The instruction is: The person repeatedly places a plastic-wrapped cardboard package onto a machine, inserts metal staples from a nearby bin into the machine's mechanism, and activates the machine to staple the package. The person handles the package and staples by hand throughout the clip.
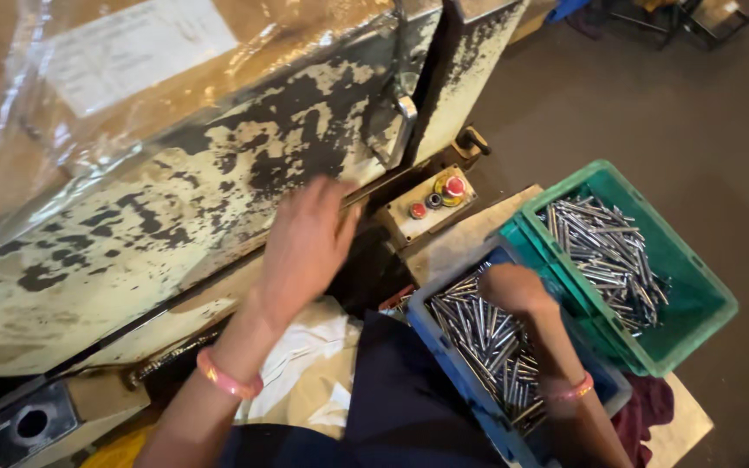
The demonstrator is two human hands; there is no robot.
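right hand point(513, 290) rests on steel pins point(487, 338) lying lengthwise in blue crate point(444, 347).

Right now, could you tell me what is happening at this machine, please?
A person is at a worn, paint-chipped machine. The left hand reaches up to the slot along the machine's front, beside the control box with red buttons. The right hand is down in a blue crate of shiny metal pins. A green crate alongside holds more pins. Whether either hand holds a pin is unclear.
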